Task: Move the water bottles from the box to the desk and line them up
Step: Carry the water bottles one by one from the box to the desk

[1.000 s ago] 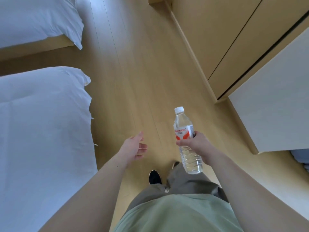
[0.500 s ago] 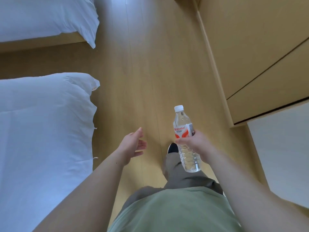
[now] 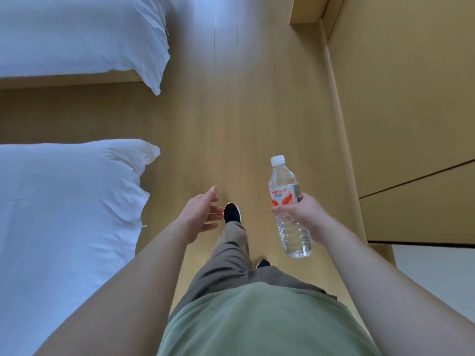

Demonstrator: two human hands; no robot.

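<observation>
Two white-covered beds point(image 3: 64, 201) are seen along the left edge of the wooden floor point(image 3: 231, 111), with cabinets point(image 3: 411, 111) on the right. Neither box nor desk is shown, so progress cannot be judged beyond one carry judged underway. The water bottle point(image 3: 288, 201) is held above the floor, gripped around its middle by the right hand point(image 3: 299, 214), nearly upright, cap tilted away. The left hand point(image 3: 199, 214) is empty, fingers loosely spread.
</observation>
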